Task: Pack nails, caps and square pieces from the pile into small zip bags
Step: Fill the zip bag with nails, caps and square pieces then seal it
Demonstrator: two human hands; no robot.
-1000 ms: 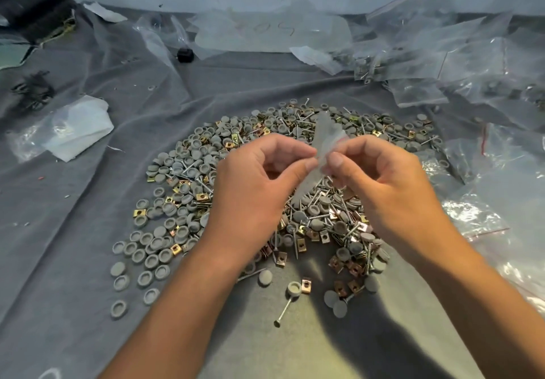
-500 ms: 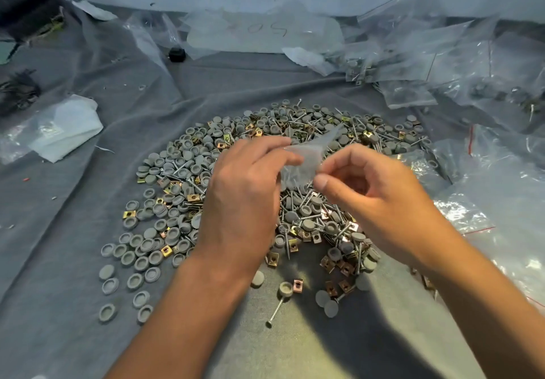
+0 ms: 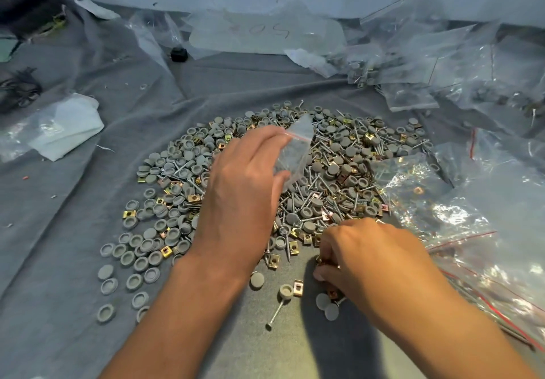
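The left hand [image 3: 244, 190] held a small zip bag [image 3: 295, 148] at twelve o'clock of the pile [image 3: 339, 172]; the right hand [image 3: 368, 255] pinched square pieces [image 3: 324, 262] at five o'clock.

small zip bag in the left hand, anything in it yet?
Looks empty: the small zip bag held by the left hand is clear, with only the pile showing through. Mouth open or shut: cannot tell.

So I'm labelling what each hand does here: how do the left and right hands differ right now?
The left hand is raised over the pile, while the right hand is down at the pile's near edge. The left hand holds a small clear zip bag; the right hand's fingers are curled round small square pieces, with no bag. Both are bare and seen from the back.
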